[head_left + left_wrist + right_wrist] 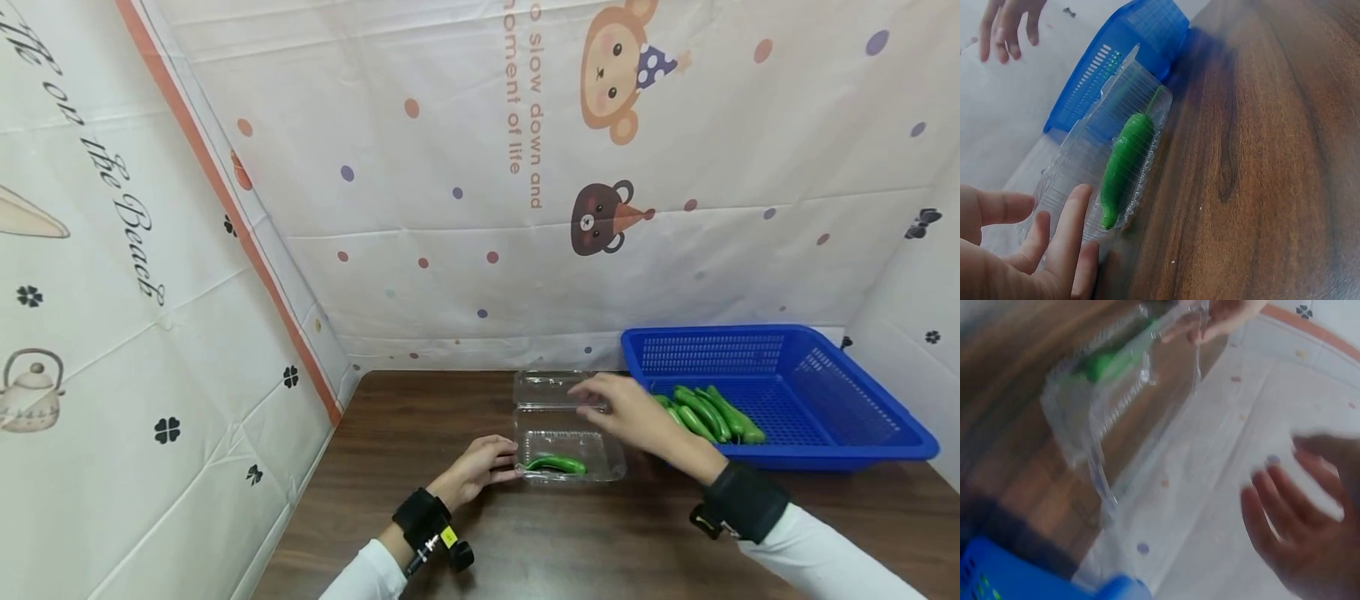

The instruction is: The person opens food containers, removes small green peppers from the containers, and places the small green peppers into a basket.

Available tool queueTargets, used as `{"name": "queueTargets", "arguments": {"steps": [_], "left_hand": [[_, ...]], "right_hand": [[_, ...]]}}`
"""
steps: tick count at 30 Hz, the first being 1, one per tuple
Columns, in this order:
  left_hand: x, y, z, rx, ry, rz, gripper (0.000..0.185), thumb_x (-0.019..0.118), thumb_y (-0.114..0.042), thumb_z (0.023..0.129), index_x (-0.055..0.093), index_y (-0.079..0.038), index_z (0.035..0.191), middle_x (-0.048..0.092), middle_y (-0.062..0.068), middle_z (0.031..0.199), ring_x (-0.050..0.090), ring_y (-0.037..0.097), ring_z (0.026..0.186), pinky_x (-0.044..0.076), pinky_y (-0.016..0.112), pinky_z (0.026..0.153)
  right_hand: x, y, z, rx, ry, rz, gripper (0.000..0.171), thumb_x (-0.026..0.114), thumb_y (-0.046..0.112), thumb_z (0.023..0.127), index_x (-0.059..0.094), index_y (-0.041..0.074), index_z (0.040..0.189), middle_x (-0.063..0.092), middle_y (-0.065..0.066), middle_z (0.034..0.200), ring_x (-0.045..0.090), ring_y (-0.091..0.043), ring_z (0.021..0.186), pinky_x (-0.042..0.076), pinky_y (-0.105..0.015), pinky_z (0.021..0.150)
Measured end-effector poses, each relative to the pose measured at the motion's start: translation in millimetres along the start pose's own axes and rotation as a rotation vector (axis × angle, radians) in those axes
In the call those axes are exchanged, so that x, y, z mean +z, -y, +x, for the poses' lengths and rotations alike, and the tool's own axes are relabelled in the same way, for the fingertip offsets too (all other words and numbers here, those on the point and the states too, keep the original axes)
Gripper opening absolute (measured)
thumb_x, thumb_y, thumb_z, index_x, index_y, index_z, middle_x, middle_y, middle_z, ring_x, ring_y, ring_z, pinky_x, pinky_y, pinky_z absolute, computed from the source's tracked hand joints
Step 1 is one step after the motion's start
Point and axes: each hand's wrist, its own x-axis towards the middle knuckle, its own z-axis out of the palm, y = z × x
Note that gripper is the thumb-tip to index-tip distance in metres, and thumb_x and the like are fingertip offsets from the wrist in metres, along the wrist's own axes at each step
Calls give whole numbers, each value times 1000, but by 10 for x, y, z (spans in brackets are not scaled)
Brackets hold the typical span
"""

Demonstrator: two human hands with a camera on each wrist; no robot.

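Observation:
A clear plastic clamshell box (600,454) lies open on the brown table, its lid (543,388) folded back. One green pepper (557,463) lies in its tray, also seen in the left wrist view as the pepper (1124,165). My left hand (483,468) rests straight fingers (1075,219) against the box's left end (1094,150). My right hand (622,408) hovers over the lid with fingers (1272,506) spread and holds nothing. In the right wrist view the box (1116,406) stands apart from that hand.
A blue plastic basket (825,392) stands right of the box and holds several green peppers (708,412). Printed cloth walls (450,208) close in the left, back and right. Bare table (570,542) lies in front of the box.

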Motion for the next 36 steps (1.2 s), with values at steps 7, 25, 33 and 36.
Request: {"name": "queueTargets", "arguments": {"steps": [7,25,33,36], "left_hand": [[-8,14,44,17,-1,-9,5,59,-10,101,58,-5,100,59,8,105,61,21,99,65,36,92],[-17,33,44,21,-4,-13,5,59,-9,101,59,-4,100,56,7,103,59,22,101,64,40,97],[-7,45,28,31,6,-30,5,60,-10,101,58,-5,99,56,6,99,60,20,98,64,39,95],[-15,52,41,30,7,-22,5,59,-10,102,58,-5,101,57,6,101,61,19,98,65,37,94]], "right_hand": [[381,-59,-130,-48,266,24,26,75,9,92,73,11,118,71,-6,108,69,-19,90,58,-23,68],[805,-361,-178,-6,305,123,26,79,4,86,74,2,112,71,-10,104,69,-27,94,62,-33,74],[866,-378,-127,-7,316,111,23,78,-1,84,75,2,106,74,-11,100,67,-21,86,58,-27,68],[882,-374,-124,-7,308,108,21,77,-2,84,75,3,105,76,-10,100,67,-19,85,56,-25,66]]}}
